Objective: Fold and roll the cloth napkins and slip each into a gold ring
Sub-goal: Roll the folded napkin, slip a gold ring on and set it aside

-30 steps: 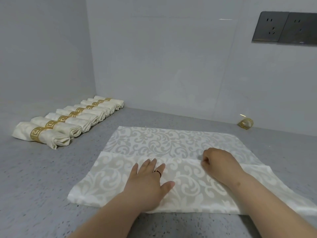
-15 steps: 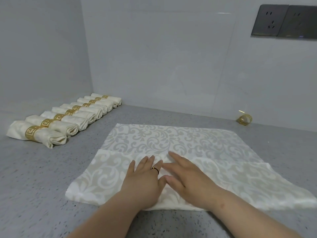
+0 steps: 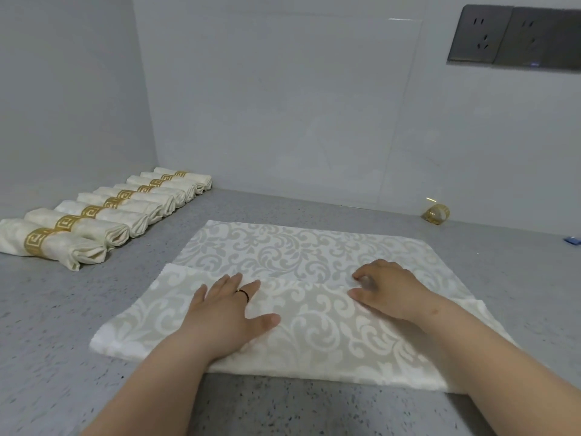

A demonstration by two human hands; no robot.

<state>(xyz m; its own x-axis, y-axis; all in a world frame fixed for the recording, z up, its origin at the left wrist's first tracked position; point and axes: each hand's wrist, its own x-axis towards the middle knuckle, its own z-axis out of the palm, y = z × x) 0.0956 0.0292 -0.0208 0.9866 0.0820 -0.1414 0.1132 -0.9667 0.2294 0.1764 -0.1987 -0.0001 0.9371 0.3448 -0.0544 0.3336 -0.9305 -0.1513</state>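
A cream patterned napkin (image 3: 301, 256) lies spread on the grey speckled counter (image 3: 56, 325), its near part folded up over itself so that a doubled band runs across the near side. The left hand (image 3: 229, 313) lies flat on that folded band, left of centre, fingers straight and close together with the thumb out to the right; a thin ring (image 3: 242, 293) sits on one finger. The right hand (image 3: 390, 291) rests on the fold's edge further right, its fingers curled with the tips down on the cloth; whether they pinch it cannot be told. At the far left, a row of rolled napkins (image 3: 103, 215), each in a gold band, lies side by side along the wall. One loose gold ring (image 3: 436, 213) sits at the far right by the wall, well apart from the napkin. A wall socket (image 3: 481, 34) is mounted above.
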